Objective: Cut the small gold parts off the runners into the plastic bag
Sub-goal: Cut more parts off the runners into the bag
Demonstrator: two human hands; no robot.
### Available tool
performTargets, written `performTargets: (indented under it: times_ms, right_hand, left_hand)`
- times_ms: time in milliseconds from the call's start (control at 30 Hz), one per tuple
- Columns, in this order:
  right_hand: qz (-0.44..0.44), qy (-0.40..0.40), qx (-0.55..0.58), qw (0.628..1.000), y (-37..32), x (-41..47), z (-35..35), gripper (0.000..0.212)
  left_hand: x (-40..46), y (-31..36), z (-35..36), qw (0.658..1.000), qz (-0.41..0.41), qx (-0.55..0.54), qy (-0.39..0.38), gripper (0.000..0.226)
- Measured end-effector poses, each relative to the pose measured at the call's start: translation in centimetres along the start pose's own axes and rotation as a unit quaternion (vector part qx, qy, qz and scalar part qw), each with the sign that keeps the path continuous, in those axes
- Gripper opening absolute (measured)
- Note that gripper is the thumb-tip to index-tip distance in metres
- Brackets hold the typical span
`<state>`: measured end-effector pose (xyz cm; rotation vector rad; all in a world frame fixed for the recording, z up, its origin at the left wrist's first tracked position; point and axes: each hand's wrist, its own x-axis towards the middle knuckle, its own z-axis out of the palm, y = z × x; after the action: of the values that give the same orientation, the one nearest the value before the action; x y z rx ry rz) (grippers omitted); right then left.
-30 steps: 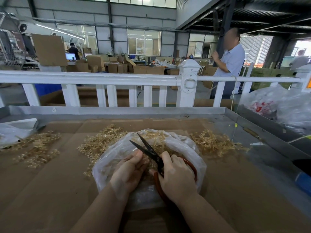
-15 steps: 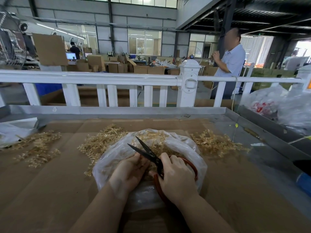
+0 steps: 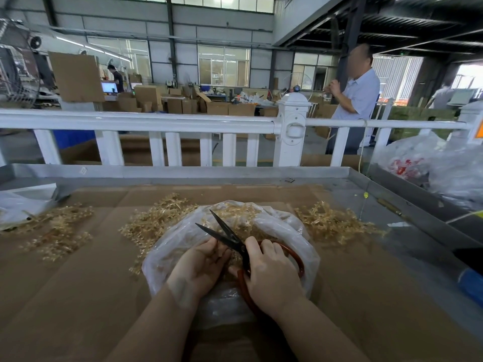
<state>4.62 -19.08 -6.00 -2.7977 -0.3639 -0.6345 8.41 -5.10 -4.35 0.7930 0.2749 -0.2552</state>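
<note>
A clear plastic bag (image 3: 180,246) lies open on the cardboard-covered table, with small gold parts inside. Over its mouth, my right hand (image 3: 271,275) grips the red-handled scissors (image 3: 230,239), whose black blades are spread and point away to the upper left. My left hand (image 3: 201,265) sits just left of the blades with curled fingers; what it holds is hidden, though a bit of gold shows by the fingertips. Piles of gold runners lie left of the bag (image 3: 154,223), to its right (image 3: 332,223) and at the far left (image 3: 57,228).
Brown cardboard (image 3: 78,296) covers the table inside a grey metal rim (image 3: 209,172). A white railing (image 3: 156,124) runs behind it. Plastic bags (image 3: 444,168) are heaped at the right, another (image 3: 18,205) at the left edge. A person (image 3: 352,105) stands beyond the railing.
The scissors and both hands have shifted slightly left over the bag. The blades stay spread. The piles have not moved.
</note>
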Motion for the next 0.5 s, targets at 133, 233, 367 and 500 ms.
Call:
performTargets:
  times_ms: [133, 233, 367, 500]
  right_hand:
    - [-0.004, -0.001, -0.006, 1.0, 0.01, 0.03, 0.21, 0.053]
    - [-0.006, 0.019, -0.004, 1.0, 0.01, 0.05, 0.3, 0.051]
    - [-0.001, 0.017, 0.018, 1.0, -0.05, 0.08, 0.39, 0.045]
    - [-0.013, 0.029, 0.029, 0.999, -0.6, 0.11, 0.33, 0.043]
  left_hand:
    - [0.15, -0.1, -0.26, 1.0, 0.007, 0.002, -0.004, 0.025]
    - [0.16, -0.18, -0.2, 1.0, 0.011, 0.004, -0.001, 0.025]
    - [0.09, -0.2, -0.18, 1.0, 0.018, 0.007, -0.004, 0.024]
    - [0.17, -0.14, -0.3, 1.0, 0.017, 0.012, -0.012, 0.024]
